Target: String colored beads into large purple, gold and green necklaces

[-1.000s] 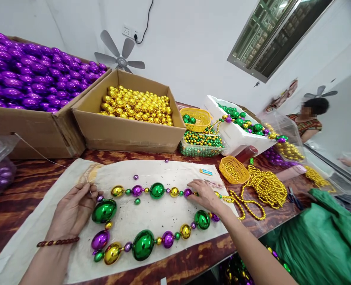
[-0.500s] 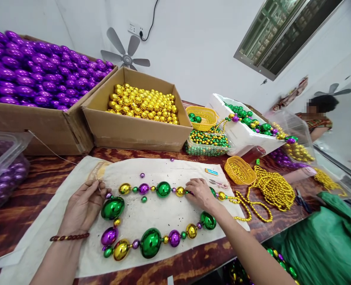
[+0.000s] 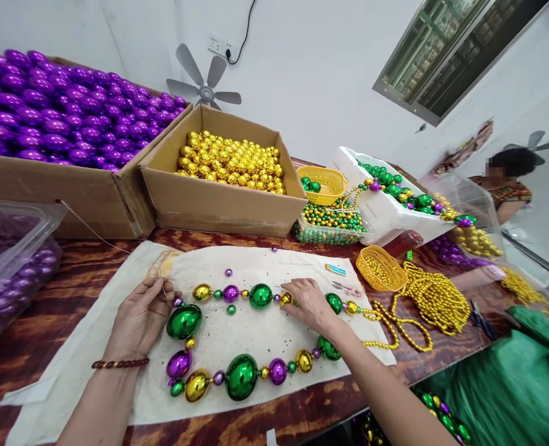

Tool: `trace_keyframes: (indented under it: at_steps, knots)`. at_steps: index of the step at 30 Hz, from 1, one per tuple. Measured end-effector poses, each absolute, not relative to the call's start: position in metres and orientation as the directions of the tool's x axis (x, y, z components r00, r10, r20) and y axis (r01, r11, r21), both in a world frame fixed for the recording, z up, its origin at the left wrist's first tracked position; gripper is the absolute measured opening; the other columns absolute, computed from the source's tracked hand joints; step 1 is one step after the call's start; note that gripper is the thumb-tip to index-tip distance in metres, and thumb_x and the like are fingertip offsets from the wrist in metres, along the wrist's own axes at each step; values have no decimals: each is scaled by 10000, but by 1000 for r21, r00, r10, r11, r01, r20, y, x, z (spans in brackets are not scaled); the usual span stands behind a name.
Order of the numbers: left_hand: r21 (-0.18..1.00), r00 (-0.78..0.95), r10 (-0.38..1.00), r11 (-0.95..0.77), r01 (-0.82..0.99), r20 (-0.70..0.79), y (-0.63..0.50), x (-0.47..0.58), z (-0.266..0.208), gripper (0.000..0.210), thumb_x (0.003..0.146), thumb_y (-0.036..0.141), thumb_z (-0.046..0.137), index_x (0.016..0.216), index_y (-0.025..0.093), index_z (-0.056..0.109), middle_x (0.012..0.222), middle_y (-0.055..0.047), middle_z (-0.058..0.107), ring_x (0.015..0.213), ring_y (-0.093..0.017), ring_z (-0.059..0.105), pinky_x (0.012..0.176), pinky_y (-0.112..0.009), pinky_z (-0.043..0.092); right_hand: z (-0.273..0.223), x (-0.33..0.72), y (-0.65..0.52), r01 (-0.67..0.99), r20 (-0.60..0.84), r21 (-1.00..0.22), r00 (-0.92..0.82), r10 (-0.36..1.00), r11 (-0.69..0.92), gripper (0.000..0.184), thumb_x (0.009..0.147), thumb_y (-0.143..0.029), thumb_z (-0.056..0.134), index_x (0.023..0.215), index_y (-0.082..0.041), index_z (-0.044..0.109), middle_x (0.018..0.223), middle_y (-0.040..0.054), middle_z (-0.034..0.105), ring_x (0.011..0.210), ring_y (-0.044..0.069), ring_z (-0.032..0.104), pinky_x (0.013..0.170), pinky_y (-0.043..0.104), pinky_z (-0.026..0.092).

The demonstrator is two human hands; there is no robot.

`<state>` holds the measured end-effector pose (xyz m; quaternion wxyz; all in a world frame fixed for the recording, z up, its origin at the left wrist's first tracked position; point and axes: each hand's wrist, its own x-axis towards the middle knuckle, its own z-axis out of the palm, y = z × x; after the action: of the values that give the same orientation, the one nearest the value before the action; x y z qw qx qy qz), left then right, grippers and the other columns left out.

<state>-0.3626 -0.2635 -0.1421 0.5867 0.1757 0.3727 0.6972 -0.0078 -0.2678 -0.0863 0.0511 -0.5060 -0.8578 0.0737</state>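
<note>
A strand of shiny green, gold and purple beads (image 3: 241, 376) lies in a loop on the white cloth (image 3: 265, 334). At its upper left end, my left hand (image 3: 142, 316) pinches a thin string, or possibly a needle, between thumb and forefinger, beside a small purple bead and a large green bead (image 3: 184, 321). My right hand (image 3: 309, 303) rests over the upper row, its fingers stretched out and touching a gold bead (image 3: 286, 300); it partly covers the strand there. A loose purple bead (image 3: 228, 272) and a small green bead (image 3: 231, 310) lie close to the row.
Behind the cloth stand boxes of purple beads (image 3: 70, 118) and gold beads (image 3: 232, 164). To the right are a yellow basket (image 3: 381, 272), gold bead chains (image 3: 435, 300), small scissors (image 3: 346, 288) and a green fabric bundle (image 3: 497, 371). Another person (image 3: 511, 179) sits farther right.
My right hand has slid left along the upper row, uncovering a green bead on its right and reaching the gold bead. My left hand keeps its pinch. The view has shifted slightly.
</note>
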Motion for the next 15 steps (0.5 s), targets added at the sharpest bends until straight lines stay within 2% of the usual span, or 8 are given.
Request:
trace_keyframes:
  at_steps: [3, 6, 8, 11, 15]
  knots:
    - [731, -251, 949, -31, -681, -193, -265, -362, -142, 162, 697, 124, 733, 841, 161, 668, 761, -10, 638, 612, -95, 582, 636, -212, 572, -88, -17, -265, 850, 30, -185, -497, 867, 494, 351, 886, -396, 568, 1193, -228, 581, 1171, 91, 632, 1211, 266, 452, 1002, 436, 287]
    - [726, -246, 948, -25, -688, -201, -266, -361, -140, 176, 687, 135, 744, 840, 168, 663, 763, -7, 641, 594, -92, 576, 652, -233, 577, -91, -23, -262, 839, 18, -186, -517, 856, 511, 207, 912, -315, 533, 1074, -237, 635, 1116, 58, 655, 1186, 242, 470, 995, 418, 291]
    - [724, -247, 947, -21, -690, -207, -267, -360, -138, 178, 682, 145, 751, 831, 171, 658, 751, -6, 639, 590, -97, 578, 649, -243, 577, -91, -25, -262, 838, 6, -195, -518, 856, 509, 187, 916, -273, 516, 1051, -237, 641, 1097, 50, 661, 1169, 235, 481, 993, 414, 294]
    - [720, -250, 944, -19, -694, -216, -268, -359, -137, 180, 677, 148, 756, 823, 174, 655, 734, -4, 635, 584, -98, 579, 642, -247, 572, -86, -28, -264, 829, 12, -227, -522, 853, 511, 268, 901, -255, 520, 1158, -237, 595, 1163, 62, 637, 1196, 250, 463, 1005, 425, 293]
    - [709, -241, 946, -18, -705, -216, -268, -359, -136, 179, 678, 146, 760, 822, 168, 656, 731, -3, 632, 576, -86, 571, 631, -226, 560, -77, -46, -265, 789, 71, -271, -555, 829, 552, 551, 859, -398, 587, 1357, -218, 437, 1333, 101, 526, 1258, 287, 403, 1023, 447, 295]
